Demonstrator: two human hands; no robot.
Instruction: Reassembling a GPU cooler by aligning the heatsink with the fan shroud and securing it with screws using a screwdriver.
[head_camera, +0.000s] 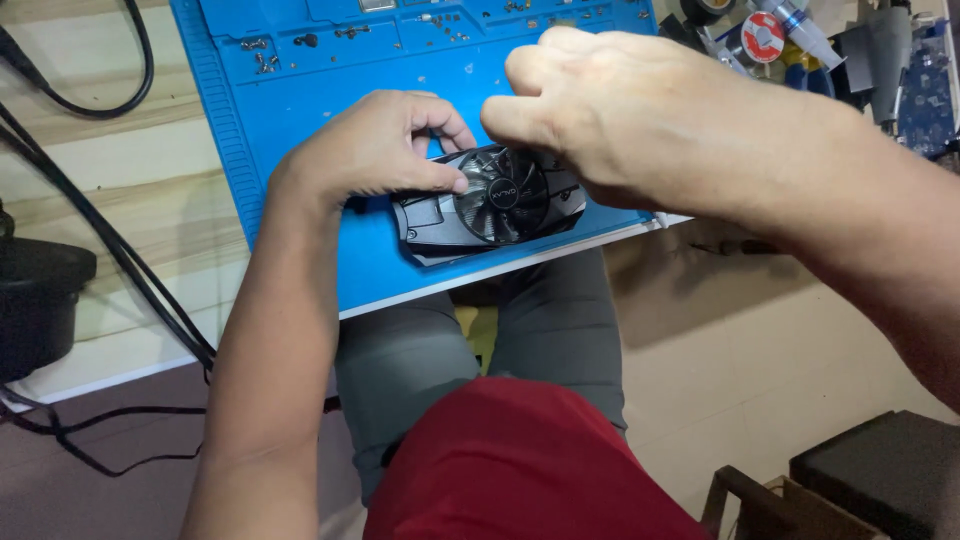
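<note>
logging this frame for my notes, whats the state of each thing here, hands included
fan card: lying flat on the mat, fan side up, blades look blurred.
left hand: curled, thumb pressing on the card's left edge.
right hand: curled over the card's top right; what it grips is hidden.
blue mat: flat on the desk, front edge at the desk's rim.
screws: loose, scattered in the mat's tray slots.
black cables: slack, draped across the desk.

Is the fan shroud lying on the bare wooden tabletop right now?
No, the black fan shroud lies on the blue work mat, with the left hand pressing its edge.
</note>
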